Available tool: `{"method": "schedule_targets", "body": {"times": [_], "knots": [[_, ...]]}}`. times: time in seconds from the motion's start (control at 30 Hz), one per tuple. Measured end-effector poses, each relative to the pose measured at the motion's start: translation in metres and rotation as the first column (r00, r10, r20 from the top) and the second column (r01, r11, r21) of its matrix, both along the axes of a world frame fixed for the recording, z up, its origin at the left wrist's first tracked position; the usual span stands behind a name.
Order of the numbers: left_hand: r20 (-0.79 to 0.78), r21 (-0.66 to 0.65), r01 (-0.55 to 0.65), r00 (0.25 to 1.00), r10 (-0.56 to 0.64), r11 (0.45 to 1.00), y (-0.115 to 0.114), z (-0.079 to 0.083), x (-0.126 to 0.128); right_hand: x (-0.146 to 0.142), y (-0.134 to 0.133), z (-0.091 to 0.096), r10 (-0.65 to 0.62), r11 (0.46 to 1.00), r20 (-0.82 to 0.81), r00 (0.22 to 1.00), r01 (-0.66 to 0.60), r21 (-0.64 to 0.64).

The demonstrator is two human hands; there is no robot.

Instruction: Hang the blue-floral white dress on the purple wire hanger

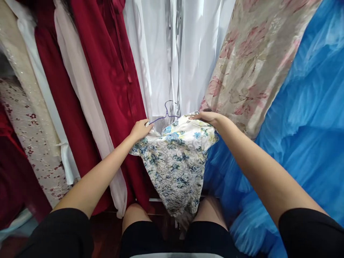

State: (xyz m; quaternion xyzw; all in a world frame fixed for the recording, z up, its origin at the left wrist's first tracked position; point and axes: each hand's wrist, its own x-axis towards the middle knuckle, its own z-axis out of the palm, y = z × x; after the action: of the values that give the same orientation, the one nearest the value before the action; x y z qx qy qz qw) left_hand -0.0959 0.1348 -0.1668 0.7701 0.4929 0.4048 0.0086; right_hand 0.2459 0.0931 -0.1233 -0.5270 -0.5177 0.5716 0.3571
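Note:
A short-sleeved dress [174, 165] with a blue, yellow and green floral pattern hangs in front of me, its lower part falling between my knees. A thin purple hanger [167, 115] sticks out at its neckline, the hook pointing up and free of any rail. My left hand [141, 129] is closed on the dress's left shoulder, by the end of the hanger's arm. On the other shoulder, my right hand [205, 117] pinches the fabric near the collar. The fingertips of that hand are partly hidden by cloth.
Long dark red dresses [107, 71] and a pale pink one [77, 68] hang at the left. White cloth [156, 53] hangs behind the hanger. To the right are a beige dress with pink flowers [249, 64] and a wide blue tulle skirt [309, 125] reaching the floor.

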Motion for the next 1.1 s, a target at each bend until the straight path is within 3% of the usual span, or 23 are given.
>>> {"method": "schedule_targets", "body": {"times": [0.17,0.3,0.37,0.47,0.53,0.6,0.67,0.73,0.83,0.9,1.0,1.03,1.1], "knots": [[0.027,0.008,-0.146,0.989,0.145,0.989,0.015,-0.011,-0.005,-0.035,-0.012,0.006,-0.071,0.988,-0.026,0.997,0.074,0.139],[0.068,-0.03,-0.219,0.973,0.221,0.975,0.031,-0.012,0.002,-0.036,-0.021,0.011,-0.099,0.96,-0.051,0.994,0.109,0.258],[0.079,-0.083,-0.241,0.966,0.248,0.967,0.038,-0.008,0.001,-0.036,-0.025,0.017,-0.042,0.958,-0.06,0.997,0.057,0.281],[0.112,-0.145,-0.232,0.962,0.249,0.962,0.04,-0.007,-0.007,-0.049,-0.039,0.018,0.144,0.949,-0.078,0.987,-0.115,0.295],[0.15,-0.145,-0.181,0.968,0.203,0.973,0.03,-0.011,-0.01,-0.064,-0.055,0.01,0.318,0.903,-0.075,0.945,-0.278,0.326],[0.191,-0.11,-0.085,0.976,0.105,0.99,0.014,-0.019,-0.006,-0.078,-0.074,-0.002,0.51,0.798,0.011,0.86,-0.478,0.367],[0.225,-0.069,0.046,0.974,-0.03,0.997,-0.008,-0.029,0.008,-0.086,-0.088,-0.018,0.597,0.68,0.152,0.788,-0.597,0.426],[0.25,-0.05,0.18,0.955,-0.162,0.982,-0.031,-0.039,0.029,-0.086,-0.093,-0.034,0.485,0.619,0.278,0.829,-0.55,0.561],[0.311,-0.061,0.366,0.891,-0.331,0.929,-0.063,-0.044,0.068,-0.072,-0.085,-0.058,0.139,0.546,0.311,0.94,-0.335,0.768],[0.479,-0.061,0.568,0.738,-0.475,0.821,-0.079,-0.038,0.094,-0.059,-0.079,-0.075,0.075,0.572,0.319,0.945,-0.303,0.763],[0.732,0.011,0.813,0.39,-0.558,0.582,-0.095,-0.022,0.123,-0.04,-0.084,-0.098,0.245,0.739,0.196,0.949,-0.314,0.596],[0.774,0.01,0.845,0.332,-0.539,0.535,-0.097,-0.017,0.128,-0.034,-0.09,-0.104,0.282,0.797,0.087,0.955,-0.284,0.533],[0.81,-0.067,0.875,0.328,-0.486,0.479,-0.097,-0.011,0.133,-0.023,-0.106,-0.109,0.237,0.892,-0.164,0.958,-0.147,0.427]]}}
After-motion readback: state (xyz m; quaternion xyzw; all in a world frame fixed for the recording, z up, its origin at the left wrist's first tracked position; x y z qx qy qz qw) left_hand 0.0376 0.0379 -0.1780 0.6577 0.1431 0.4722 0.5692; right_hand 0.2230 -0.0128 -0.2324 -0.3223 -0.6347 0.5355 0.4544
